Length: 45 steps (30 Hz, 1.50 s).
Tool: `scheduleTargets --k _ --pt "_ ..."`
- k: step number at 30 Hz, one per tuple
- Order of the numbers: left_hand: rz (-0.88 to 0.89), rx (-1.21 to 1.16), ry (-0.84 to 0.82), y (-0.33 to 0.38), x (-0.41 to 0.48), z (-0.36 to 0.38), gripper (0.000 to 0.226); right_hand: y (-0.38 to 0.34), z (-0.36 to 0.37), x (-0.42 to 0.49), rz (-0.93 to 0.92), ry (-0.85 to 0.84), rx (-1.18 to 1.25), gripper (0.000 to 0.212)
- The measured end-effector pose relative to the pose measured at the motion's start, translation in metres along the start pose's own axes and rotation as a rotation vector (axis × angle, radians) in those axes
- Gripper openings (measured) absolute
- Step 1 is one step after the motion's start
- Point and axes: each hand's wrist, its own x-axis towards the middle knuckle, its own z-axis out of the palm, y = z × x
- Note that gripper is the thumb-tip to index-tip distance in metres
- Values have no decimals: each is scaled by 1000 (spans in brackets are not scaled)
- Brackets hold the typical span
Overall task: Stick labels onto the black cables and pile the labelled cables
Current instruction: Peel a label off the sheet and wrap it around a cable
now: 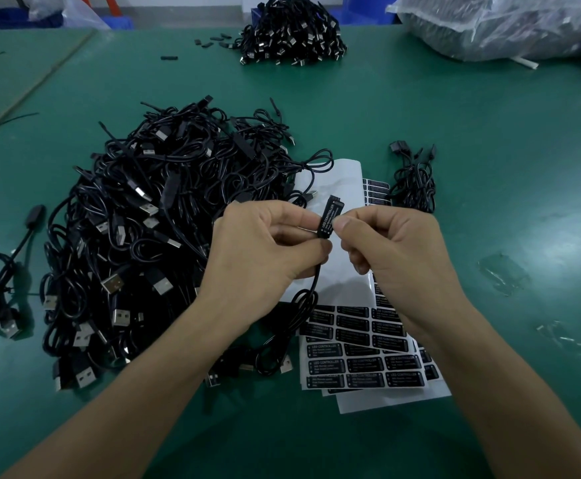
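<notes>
**Grip on one small black rectangular plastic controller block [335, 202], mid-table**

The left hand [261, 247] pinches the block's lower end between thumb and forefinger, its other fingers curled under. The right hand [396, 250] pinches the block's side from 3 o'clock, thumb tip on the black label with white print [328, 217] that lies on the block's face. The two hands are close together, raised above the green table mat [489, 133]. The block's thin black cable [311, 299] hangs toward 6 o'clock and coils on the mat between the forearms.

Beneath the hands lie white sheets of black rectangular stickers [361, 364], fanned toward 5 o'clock. A bare white backing sheet [337, 178] on top of them reaches toward 12 o'clock.

At 9 o'clock, just beside the left hand, sits a large tangled heap of black USB cables with silver plugs [137, 236]. Farther out at 9 o'clock lies a single looped black cable [6, 288]. A small bundle of black cables [415, 181] lies at 1 o'clock, beside the sheets. Well apart at 12 o'clock is a far mound of black cables [291, 32], and a crumpled clear plastic bag [506, 25] lies at 1 o'clock near the table's far edge. Which heap holds the labelled cables cannot be told.
</notes>
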Motion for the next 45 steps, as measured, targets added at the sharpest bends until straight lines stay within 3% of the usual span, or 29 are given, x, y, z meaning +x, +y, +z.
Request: scheduleTargets --k 45 --pt "-55 -91 -55 2 -2 3 12 3 -3 0 -87 25 -127 22"
